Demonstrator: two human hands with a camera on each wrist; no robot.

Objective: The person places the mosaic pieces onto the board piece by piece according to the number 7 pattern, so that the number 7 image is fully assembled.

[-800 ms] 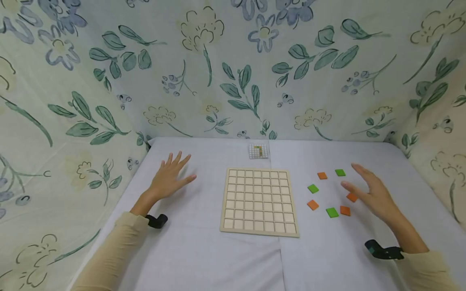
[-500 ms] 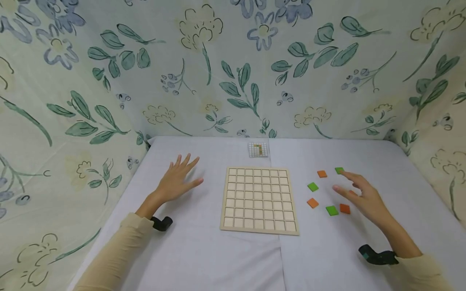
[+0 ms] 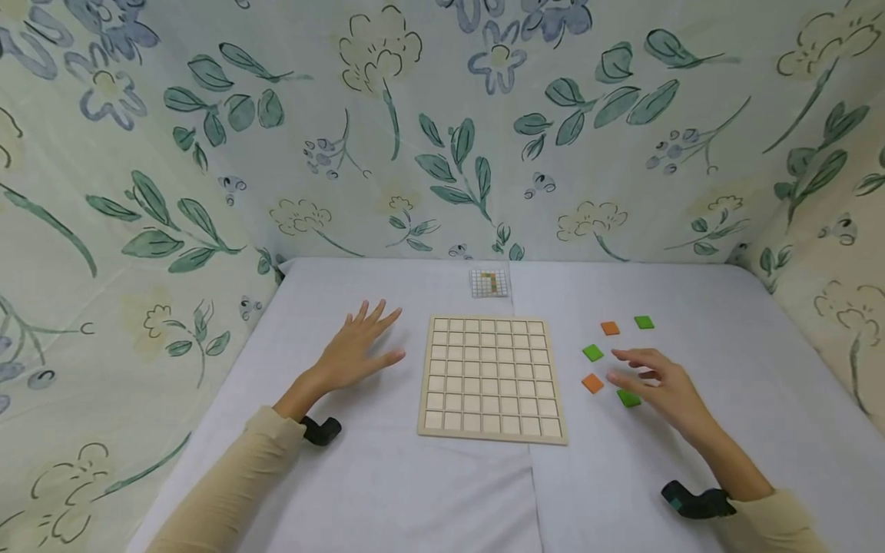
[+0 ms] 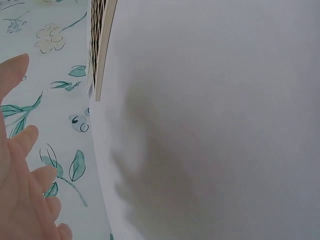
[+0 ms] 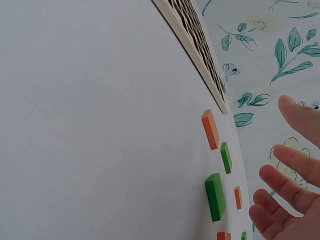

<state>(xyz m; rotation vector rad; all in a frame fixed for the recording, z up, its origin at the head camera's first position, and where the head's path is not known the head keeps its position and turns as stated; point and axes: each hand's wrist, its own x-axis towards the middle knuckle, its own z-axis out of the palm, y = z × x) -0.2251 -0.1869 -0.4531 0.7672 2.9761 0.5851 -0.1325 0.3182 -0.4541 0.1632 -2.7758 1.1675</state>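
My left hand [image 3: 356, 352] hovers over the cloth left of the wooden grid board [image 3: 492, 440], fingers spread and holding nothing. Its shadow falls on the cloth in the left wrist view. To the right of the board, my right hand [image 3: 660, 388] hangs above the loose square tiles, fingers loosely bent, with nothing held. Near its fingertips lie a green tile [image 3: 592, 353] and an orange tile [image 3: 592, 383]. Another green tile [image 3: 628, 398] is partly covered by the hand. Farther back are an orange tile [image 3: 610, 328] and a green tile [image 3: 644, 322]. Other orange tiles are hidden beneath the hand.
A small card with a coloured grid pattern [image 3: 488, 283] lies behind the board. White cloth [image 3: 456, 499] covers the table, and floral fabric [image 3: 387, 138] hangs behind and at the sides. Each wrist wears a black camera [image 3: 694, 501].
My right hand has moved left, toward the board, over the tiles, uncovering the far green one. The left hand has drifted right, closer to the board. No tile has visibly moved.
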